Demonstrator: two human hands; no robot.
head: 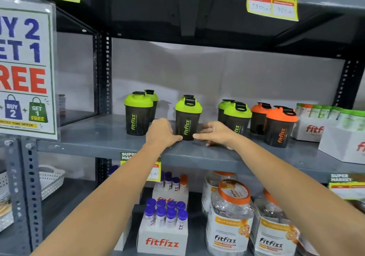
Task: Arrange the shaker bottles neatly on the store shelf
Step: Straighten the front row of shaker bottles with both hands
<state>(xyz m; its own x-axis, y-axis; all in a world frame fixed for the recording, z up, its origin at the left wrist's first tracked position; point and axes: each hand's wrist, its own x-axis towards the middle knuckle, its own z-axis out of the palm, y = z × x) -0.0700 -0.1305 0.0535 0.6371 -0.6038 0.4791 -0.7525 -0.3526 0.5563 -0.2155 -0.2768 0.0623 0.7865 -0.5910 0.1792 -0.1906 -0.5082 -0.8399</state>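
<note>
Dark shaker bottles stand on the grey middle shelf (102,143). A green-lidded pair (138,115) is at the left, and one green-lidded bottle (187,117) stands in the middle with another hidden behind it. To the right are two more green-lidded bottles (237,117) and two orange-lidded ones (280,127). My left hand (161,133) touches the middle bottle's base on its left side. My right hand (216,134) touches the base on its right side, fingers resting on the shelf. Both hands press the bottle between them.
White fitfizz boxes of green tubes (316,125) fill the shelf's right end. A promo sign (25,72) hangs at the left upright. Below are boxes of purple-capped tubes (164,222) and orange-lidded jars (231,216). Price tags (272,0) hang from the upper shelf.
</note>
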